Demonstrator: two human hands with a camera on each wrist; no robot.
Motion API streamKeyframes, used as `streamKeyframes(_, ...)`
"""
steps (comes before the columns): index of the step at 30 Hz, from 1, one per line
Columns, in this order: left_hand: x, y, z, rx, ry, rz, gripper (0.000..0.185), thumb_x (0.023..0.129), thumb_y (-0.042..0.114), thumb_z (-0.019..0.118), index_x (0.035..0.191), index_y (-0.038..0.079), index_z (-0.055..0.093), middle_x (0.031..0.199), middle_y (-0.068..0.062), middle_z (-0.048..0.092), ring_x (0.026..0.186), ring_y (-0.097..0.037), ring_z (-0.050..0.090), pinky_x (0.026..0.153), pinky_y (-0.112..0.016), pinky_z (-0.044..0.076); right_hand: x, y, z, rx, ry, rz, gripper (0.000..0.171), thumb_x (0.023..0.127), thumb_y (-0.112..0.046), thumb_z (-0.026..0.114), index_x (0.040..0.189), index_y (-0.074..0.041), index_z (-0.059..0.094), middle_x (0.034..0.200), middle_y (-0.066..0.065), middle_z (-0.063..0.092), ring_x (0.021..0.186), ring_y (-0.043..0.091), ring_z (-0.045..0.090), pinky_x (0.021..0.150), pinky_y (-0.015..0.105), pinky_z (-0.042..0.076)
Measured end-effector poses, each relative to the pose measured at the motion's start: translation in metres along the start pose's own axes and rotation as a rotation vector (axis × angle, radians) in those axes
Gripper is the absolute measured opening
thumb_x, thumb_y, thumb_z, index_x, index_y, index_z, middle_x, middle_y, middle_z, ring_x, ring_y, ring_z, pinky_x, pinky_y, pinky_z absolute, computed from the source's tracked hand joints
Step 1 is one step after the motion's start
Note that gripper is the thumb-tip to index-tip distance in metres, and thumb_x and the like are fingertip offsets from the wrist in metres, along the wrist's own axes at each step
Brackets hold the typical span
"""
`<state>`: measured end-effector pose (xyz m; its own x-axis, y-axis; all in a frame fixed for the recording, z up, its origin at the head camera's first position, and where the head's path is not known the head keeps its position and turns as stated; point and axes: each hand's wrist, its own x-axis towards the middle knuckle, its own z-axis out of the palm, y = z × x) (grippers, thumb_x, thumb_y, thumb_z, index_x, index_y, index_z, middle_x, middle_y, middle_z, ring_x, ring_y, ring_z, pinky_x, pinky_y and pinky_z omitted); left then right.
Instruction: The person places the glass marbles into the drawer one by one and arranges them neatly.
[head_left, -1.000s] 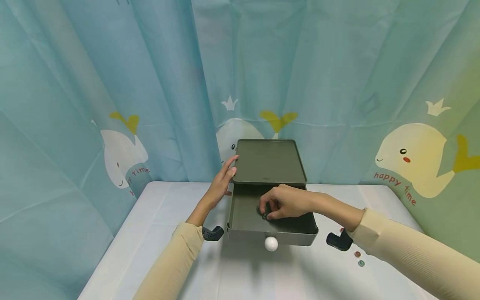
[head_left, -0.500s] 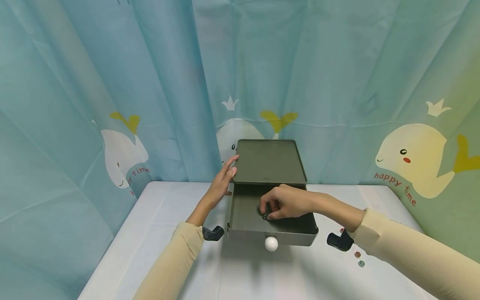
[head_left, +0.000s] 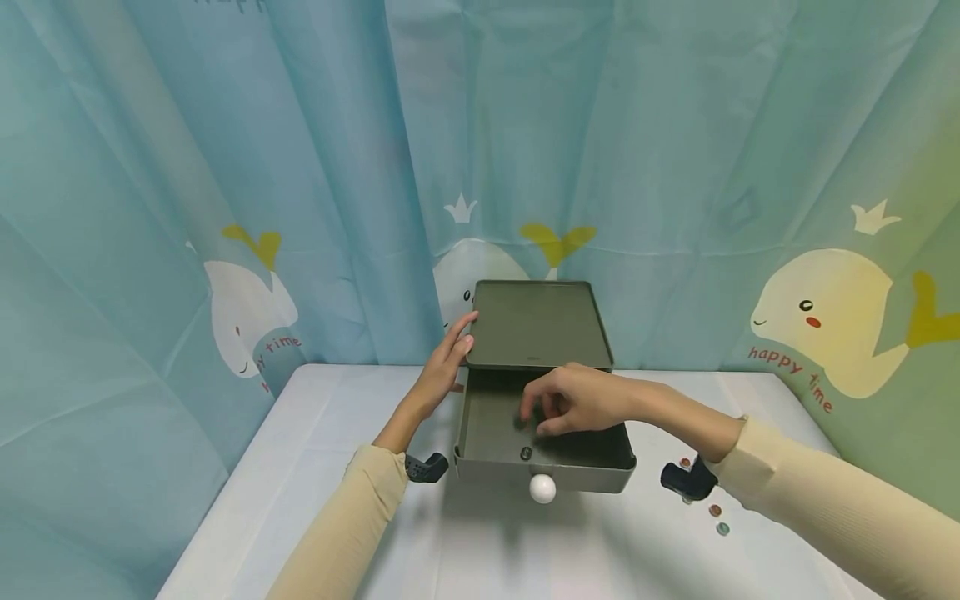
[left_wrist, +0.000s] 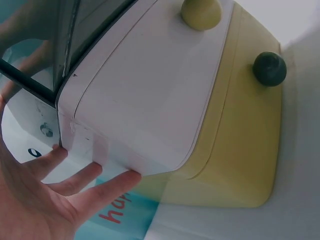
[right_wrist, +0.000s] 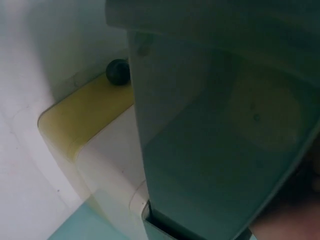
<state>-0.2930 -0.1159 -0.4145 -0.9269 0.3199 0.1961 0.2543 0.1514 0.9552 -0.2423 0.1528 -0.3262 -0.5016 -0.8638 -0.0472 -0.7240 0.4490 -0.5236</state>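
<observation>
One dark round disc (head_left: 527, 453) lies in the grey drawer (head_left: 495, 473), red and green discs (head_left: 716, 510) remaining toward the counter's (head_left: 420, 550) right edge; left fingers (left_wrist: 110, 189) straight, right fingers (head_left: 542, 387) parted, empty.

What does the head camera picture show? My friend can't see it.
A person's right grip, fingers bent, is over an open grey-green drawer with a small dark round piece inside, while the left grip touches the side of the cabinet. Little round pieces lie on the white table, before a blue-green whale curtain.
</observation>
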Motion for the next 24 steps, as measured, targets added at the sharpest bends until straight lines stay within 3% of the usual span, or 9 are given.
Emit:
streamKeyframes(9, 0.000, -0.003, 0.000, -0.005, 0.003, -0.005, 0.053, 0.109, 0.046, 0.038, 0.161, 0.042, 0.028, 0.169, 0.002, 0.017, 0.143, -0.042, 0.039, 0.087, -0.070, 0.052, -0.007, -0.006, -0.007, 0.064, 0.014, 0.008, 0.018, 0.095, -0.018, 0.076, 0.112, -0.017, 0.071, 0.081, -0.011, 0.064, 0.053, 0.005, 0.058, 0.057, 0.027, 0.055)
streamKeyframes(15, -0.001, -0.002, 0.000, -0.002, 0.005, 0.001, 0.053, 0.109, 0.046, 0.038, 0.161, 0.042, 0.028, 0.170, 0.002, 0.017, 0.144, -0.041, 0.039, 0.087, -0.070, 0.052, -0.014, -0.007, -0.011, 0.041, 0.097, -0.060, 0.024, 0.095, -0.022, 0.076, 0.117, -0.017, 0.071, 0.088, -0.013, 0.066, 0.070, 0.006, 0.063, 0.067, 0.028, 0.055)
streamKeyframes(24, 0.000, -0.001, 0.000, 0.010, 0.006, 0.008, 0.053, 0.110, 0.046, 0.038, 0.161, 0.043, 0.027, 0.170, 0.002, 0.017, 0.143, -0.042, 0.039, 0.086, -0.068, 0.053, -0.032, -0.012, -0.017, 0.085, 0.205, -0.065, 0.028, 0.095, -0.025, 0.077, 0.121, -0.022, 0.069, 0.095, -0.010, 0.068, 0.078, 0.009, 0.066, 0.067, 0.030, 0.058)
